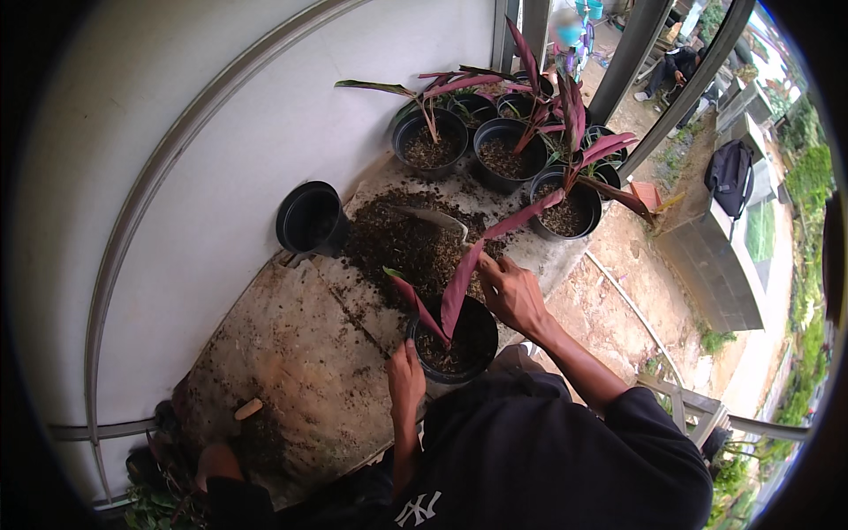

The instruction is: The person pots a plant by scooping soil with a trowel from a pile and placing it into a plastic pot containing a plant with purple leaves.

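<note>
My left hand grips the left rim of a round black plastic plant pot, which stands close to my body. Soil fills its lower part, and a plant with purple-pink leaves rises from it. In my right hand is a hand trowel, held by its handle. Its metal blade points left and rests over a heap of dark potting soil. A leaf partly covers the trowel's neck and handle. Left of the heap, a black plastic pot leans a little, with no plant showing in it.
Several potted purple-leaved plants crowd the far end of the soil-stained board. A pale wall borders the left side. A short tan piece lies near my knee. Beyond the metal posts sits another person; a backpack rests on blocks.
</note>
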Motion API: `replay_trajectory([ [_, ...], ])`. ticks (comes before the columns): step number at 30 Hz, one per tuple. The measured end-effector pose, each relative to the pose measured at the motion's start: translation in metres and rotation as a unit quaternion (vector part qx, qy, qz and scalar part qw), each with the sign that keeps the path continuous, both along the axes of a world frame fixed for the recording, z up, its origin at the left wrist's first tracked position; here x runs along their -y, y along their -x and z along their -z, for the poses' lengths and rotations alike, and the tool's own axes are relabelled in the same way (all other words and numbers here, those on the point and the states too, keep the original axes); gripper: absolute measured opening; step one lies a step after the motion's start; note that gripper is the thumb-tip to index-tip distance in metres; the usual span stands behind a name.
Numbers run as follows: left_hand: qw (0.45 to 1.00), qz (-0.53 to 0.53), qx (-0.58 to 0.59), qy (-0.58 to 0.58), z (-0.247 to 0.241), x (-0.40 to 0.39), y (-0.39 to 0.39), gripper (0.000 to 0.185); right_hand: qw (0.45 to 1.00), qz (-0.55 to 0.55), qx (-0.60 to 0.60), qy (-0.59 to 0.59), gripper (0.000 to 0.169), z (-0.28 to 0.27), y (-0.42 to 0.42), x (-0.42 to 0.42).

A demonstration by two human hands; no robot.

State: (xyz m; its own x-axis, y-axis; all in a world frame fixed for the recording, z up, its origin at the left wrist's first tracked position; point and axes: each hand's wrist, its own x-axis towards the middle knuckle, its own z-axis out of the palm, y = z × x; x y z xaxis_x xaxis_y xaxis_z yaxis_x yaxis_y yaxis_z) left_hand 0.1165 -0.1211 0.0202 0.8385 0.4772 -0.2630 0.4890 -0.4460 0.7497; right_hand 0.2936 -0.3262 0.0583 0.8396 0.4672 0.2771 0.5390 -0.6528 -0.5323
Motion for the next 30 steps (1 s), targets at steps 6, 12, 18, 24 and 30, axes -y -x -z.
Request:
replay_trajectory([
  [6, 1.0, 0.007, 0.007, -0.001, 0.003, -0.002, 0.0, 0.056, 0.999, 0.029, -0.014, -0.036, 0.045, 0.003, 0.001, 0.004],
  [12, 1.0, 0.007, 0.0, -0.001, 0.002, -0.001, 0.0, 0.054, 0.987, 0.12, -0.07, -0.076, 0.06, 0.001, 0.014, 0.049],
  [18, 1.0, 0.011, -0.017, 0.0, 0.005, -0.004, -0.001, 0.052, 0.974, 0.184, -0.135, 0.001, 0.049, 0.026, 0.032, 0.091],
  [24, 1.0, 0.01, -0.006, -0.003, 0.007, -0.003, 0.0, 0.054, 0.968, 0.19, -0.161, -0.017, 0.048, 0.043, 0.032, 0.103],
  [30, 1.0, 0.008, -0.009, 0.0, 0.004, -0.004, 0.0, 0.057, 0.889, 0.252, -0.368, -0.102, 0.056, 0.044, 0.054, 0.12],
])
